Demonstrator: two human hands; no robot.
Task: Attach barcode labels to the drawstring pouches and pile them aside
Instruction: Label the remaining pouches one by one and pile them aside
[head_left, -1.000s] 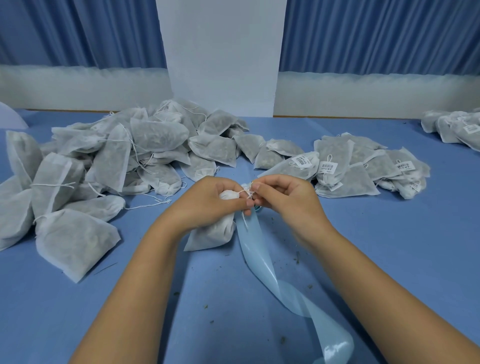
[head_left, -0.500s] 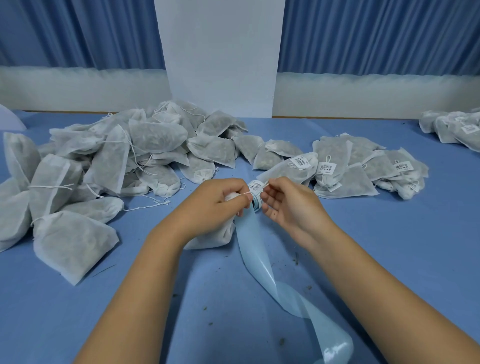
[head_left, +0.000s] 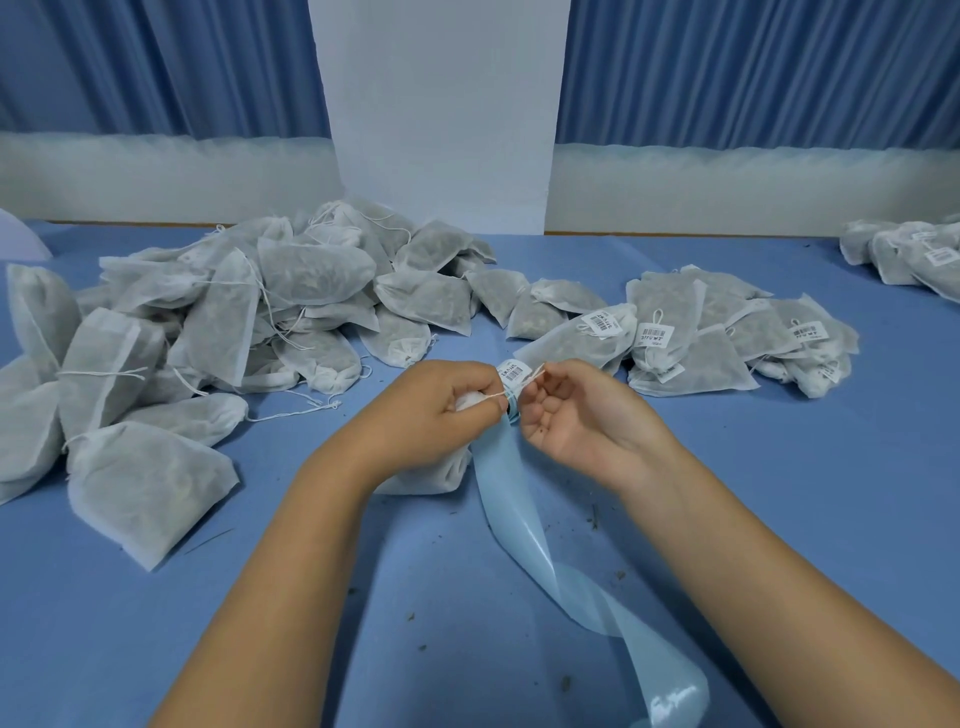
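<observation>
A big blue tabletop (head_left: 779, 467) fills the view. At the back hang blue curtains (head_left: 753, 67), with a tall white board (head_left: 441, 114) standing in the middle.

On the left lies a big heap of grey-white cloth pouches (head_left: 234, 322) with loose strings and no labels. On the right, just past the hands, lies a smaller pile of labelled pouches (head_left: 701, 332). Far off at the right edge sits another small pile of pouches (head_left: 909, 254).

A long shiny light-blue paper strip (head_left: 514, 509) runs from between the hands down toward the person, twisting once on the way.

The left hand (head_left: 441, 405) has its fingers curled tight round the neck of one white drawstring pouch (head_left: 431, 475). This pouch lies in the middle of the tabletop, between the two piles. Its long side runs from far to near, with the neck pointing away and the bottom peeking out under the wrist. The hand hides most of it.

The right hand (head_left: 582, 421) is palm up. Its thumb and first finger pinch the thin white string (head_left: 535, 373), and the other fingers curl loosely.

A small white barcode label (head_left: 514, 372) sits between the two hands, with the string crossing over it.
</observation>
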